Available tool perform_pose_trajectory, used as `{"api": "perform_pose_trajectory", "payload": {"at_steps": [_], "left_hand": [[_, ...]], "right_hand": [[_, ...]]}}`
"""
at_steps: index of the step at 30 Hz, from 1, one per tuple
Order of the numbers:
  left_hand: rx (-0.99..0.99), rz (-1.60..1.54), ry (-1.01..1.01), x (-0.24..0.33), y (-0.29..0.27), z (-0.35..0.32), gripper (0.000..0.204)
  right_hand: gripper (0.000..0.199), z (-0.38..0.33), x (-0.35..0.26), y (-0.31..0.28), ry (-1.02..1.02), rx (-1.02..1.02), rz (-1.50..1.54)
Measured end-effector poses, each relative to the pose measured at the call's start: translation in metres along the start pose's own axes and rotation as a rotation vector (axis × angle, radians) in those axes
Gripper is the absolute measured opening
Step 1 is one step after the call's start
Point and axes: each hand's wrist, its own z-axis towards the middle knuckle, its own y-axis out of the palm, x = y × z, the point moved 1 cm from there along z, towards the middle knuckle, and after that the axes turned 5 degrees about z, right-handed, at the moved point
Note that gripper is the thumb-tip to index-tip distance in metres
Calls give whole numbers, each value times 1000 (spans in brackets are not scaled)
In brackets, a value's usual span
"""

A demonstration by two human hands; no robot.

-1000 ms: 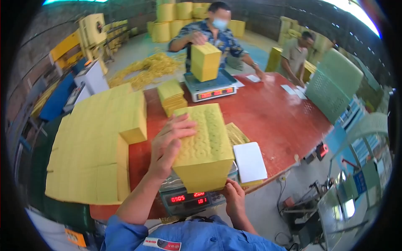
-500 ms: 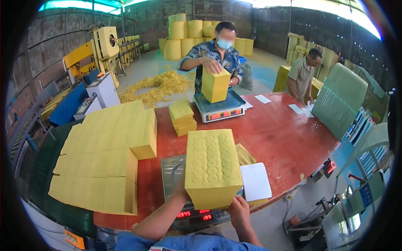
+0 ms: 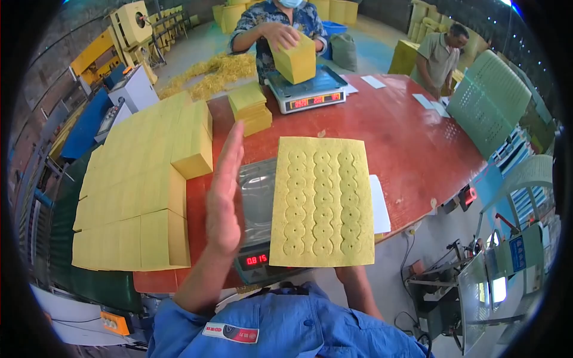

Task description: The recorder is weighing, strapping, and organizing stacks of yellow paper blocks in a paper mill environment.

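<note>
A stack of yellow joss paper (image 3: 322,203), its top face pressed with three rows of coin shapes, is held up over the right part of the near scale (image 3: 256,197). My right hand is hidden beneath the stack's near edge; only the wrist and forearm (image 3: 358,289) show, and the stack appears to rest on that hand. My left hand (image 3: 224,200) is raised left of the stack, apart from it, palm turned toward it and fingers stretched out. Below, the scale's red display (image 3: 256,260) is lit. White sheets (image 3: 379,206) partly show behind the stack.
Rows of yellow paper blocks (image 3: 131,185) fill the table's left side. A smaller yellow stack (image 3: 249,108) lies beyond. Across the red table (image 3: 412,161), a masked person tilts a yellow block (image 3: 295,58) on another scale (image 3: 307,89). Another person (image 3: 439,59) stands at the far right.
My left hand has let go of the joss paper and lifted away, flat. The stack has shifted right, its top now turned toward me. The co-worker's block has tipped. My view has dipped.
</note>
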Motion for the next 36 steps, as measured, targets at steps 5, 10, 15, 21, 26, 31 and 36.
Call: {"api": "perform_pose_trajectory", "payload": {"at_steps": [5,10,15,21,26,31,36], "left_hand": [[-756,379,348,29,-3,31,69],[-638,379,351,7,17,9,68],[-567,452,299,42,34,6,81],[-638,491,378,80,96,26,88],[-699,482,484,72,190,44,82],[-765,488,441,10,305,56,76],[-743,497,292,-71,400,64,78]], "right_hand": [[38,-8,-14,18,47,-81,-27],[43,1,-5,1,295,-217,82],[42,-3,1,-21,245,-291,119],[50,-15,-85,-24,40,-224,1],[54,8,-176,-73,-165,-162,-165],[54,84,-249,-174,-133,-22,-186],[50,169,-326,-259,-40,4,-386]]}}
